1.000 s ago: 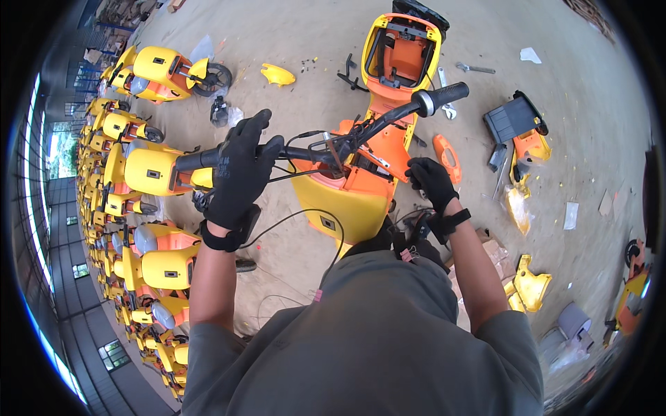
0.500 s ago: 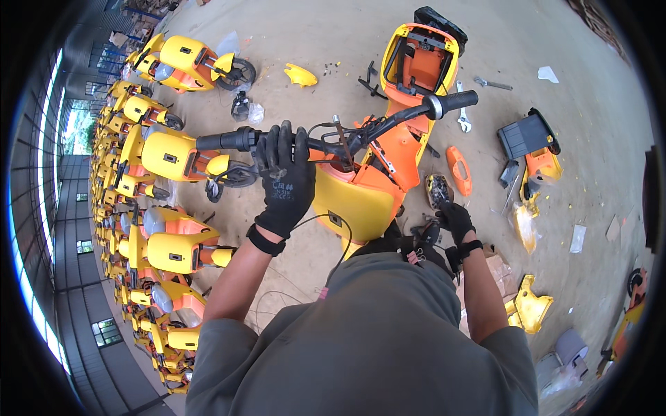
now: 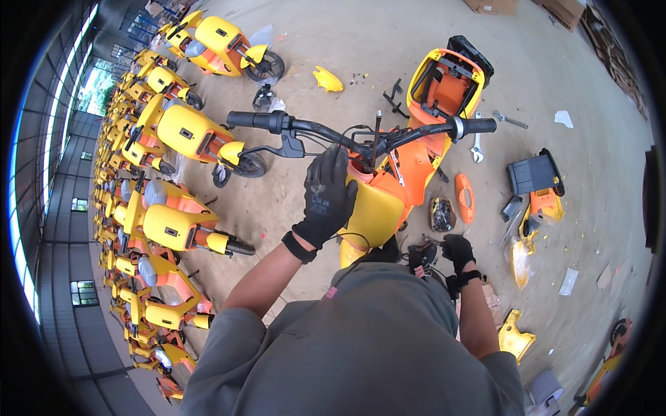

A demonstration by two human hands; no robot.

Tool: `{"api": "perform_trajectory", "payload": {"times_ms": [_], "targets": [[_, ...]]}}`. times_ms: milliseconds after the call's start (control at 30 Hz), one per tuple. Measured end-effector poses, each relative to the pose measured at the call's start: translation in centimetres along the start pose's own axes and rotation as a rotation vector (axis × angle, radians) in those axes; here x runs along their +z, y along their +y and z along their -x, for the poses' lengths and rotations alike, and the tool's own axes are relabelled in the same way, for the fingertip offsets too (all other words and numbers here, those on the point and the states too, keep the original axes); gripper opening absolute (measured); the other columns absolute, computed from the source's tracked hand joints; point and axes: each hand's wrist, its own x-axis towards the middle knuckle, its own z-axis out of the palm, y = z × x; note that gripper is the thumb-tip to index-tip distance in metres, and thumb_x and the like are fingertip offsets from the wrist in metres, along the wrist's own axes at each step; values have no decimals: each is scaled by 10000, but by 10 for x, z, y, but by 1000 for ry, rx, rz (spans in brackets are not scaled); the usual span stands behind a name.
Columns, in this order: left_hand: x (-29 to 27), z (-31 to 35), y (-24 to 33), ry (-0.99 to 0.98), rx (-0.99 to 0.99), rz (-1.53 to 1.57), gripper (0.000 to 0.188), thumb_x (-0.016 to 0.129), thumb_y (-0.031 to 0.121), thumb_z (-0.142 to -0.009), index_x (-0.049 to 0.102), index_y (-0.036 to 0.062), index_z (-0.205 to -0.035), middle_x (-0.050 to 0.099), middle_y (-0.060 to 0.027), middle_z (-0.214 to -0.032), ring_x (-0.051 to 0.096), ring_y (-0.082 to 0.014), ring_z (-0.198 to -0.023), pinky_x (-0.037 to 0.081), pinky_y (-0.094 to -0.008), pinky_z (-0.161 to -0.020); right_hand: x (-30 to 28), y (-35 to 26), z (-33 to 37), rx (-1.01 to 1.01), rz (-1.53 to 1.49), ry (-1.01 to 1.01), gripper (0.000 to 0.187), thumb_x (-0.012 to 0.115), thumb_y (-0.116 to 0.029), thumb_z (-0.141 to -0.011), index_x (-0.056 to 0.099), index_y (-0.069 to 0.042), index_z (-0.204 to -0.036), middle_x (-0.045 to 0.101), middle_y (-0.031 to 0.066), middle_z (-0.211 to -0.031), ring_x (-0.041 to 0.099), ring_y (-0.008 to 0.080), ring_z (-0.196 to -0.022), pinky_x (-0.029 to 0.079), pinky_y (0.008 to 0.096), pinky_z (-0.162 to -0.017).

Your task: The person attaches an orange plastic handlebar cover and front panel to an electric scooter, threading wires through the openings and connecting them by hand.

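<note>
Mid-strip at frame centre: scooter [image 3: 388, 187] panels off, handlebar [image 3: 361, 135] still on. Left hand [image 3: 326, 194] flat on cowl, open; right hand [image 3: 458, 251] low, grip unclear.

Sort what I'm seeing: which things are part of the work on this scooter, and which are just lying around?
In hand:
- left hand on yellow front panel
- handlebar
- right hand, low beside the scooter

Lying about:
- spanner
- orange cover
- loose yellow fairing
- parked scooters
</note>
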Motion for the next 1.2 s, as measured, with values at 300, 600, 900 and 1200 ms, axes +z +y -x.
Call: {"api": "perform_trajectory", "payload": {"times_ms": [300, 600, 900, 1200], "targets": [[10, -28, -12, 150, -104, 66, 521, 572, 103, -844, 419, -11, -1329, 535, -213, -1237, 534, -356, -1103, 413, -446, -933, -28, -102, -6, 403, -273, -73, 202, 542, -203, -901, 588, -49, -779, 594, 50, -682, 576, 116, -563, 474, 279, -492], [8, -50, -27, 174, -176, 340, 432, 543, 3, -800, 531, 72, -1227, 608, -137, -912, 577, -322, -870, 462, -421, -750, -39, -124, 7, 587, -527, -6, 232, 546, -252, -901, 583, -42, -809, 597, 62, -680, 578, 133, -590, 472, 286, -517], [9, -31, -14, -81, -159, 9, 452, 582, 107, -776, 553, 92, -1227, 615, -117, -1011, 549, -299, -996, 398, -476, -872, -38, -134, 16, 685, -601, 10, 207, 562, -225, -887, 587, -54, -774, 586, 48, -676, 548, 127, -549, 464, 273, -516], [-1, 9, 3, 69, -91, 68, 672, 638, 175, -780, 382, 38, -1387, 384, -213, -1401, 370, -390, -1297, 308, -497, -1034, -42, -126, 17, 653, -527, -16, 185, 577, -224, -887, 617, -62, -808, 616, 33, -707, 552, 106, -579, 457, 262, -527]]}}
